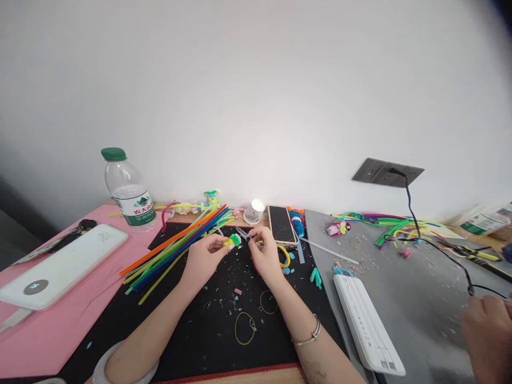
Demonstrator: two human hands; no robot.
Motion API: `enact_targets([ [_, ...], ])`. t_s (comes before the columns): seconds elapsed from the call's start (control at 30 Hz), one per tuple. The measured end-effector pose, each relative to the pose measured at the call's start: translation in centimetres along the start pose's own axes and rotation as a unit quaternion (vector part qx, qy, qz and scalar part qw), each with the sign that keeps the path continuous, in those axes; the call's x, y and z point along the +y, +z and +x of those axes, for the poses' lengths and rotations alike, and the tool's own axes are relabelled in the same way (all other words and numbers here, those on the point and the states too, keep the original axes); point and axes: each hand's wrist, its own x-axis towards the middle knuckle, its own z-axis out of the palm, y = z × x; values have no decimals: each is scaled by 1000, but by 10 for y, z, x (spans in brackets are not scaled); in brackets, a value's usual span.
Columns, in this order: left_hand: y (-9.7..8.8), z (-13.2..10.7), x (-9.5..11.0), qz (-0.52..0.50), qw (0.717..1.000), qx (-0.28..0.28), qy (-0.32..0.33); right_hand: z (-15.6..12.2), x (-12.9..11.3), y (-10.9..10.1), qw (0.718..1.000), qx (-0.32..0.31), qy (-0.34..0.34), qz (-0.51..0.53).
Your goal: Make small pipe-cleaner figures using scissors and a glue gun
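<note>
My left hand (202, 256) pinches a small green and yellow fuzzy piece (232, 241) above the black mat (208, 325). My right hand (264, 252) is closed on small scissors (243, 234), whose tips meet the fuzzy piece. A bundle of coloured pipe cleaners (180, 245) lies just left of my left hand. Two thin wire rings (245, 328) lie on the mat between my forearms. A bracelet sits on each wrist.
A water bottle (128, 192), a white power bank (60, 269) on a pink sheet, a phone (282, 224), a small lit lamp (254, 211), a second white power bank (366, 322) and more pipe cleaners (384, 221) surround me. Another person's hand (486, 333) rests at the right.
</note>
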Motion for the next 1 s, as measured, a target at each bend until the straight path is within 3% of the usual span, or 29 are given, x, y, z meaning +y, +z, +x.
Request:
enact_targets([
  [0.17, 3, -3, 2, 29, 998, -56, 28, -1, -8, -1, 998, -67, -21, 4],
  [0.3, 5, -6, 4, 63, 992, -97, 46, -1, -7, 0, 997, -76, -16, -2],
  [0.67, 5, -6, 3, 67, 988, -123, 60, 0, -6, 2, 997, -74, -21, -18],
  [0.83, 4, -6, 1, 106, 983, -130, 76, 1, -5, 1, 995, -96, 4, -25],
  [1.0, 2, -7, -1, 158, 971, -139, 114, 1, -5, 0, 994, -106, -15, -39],
])
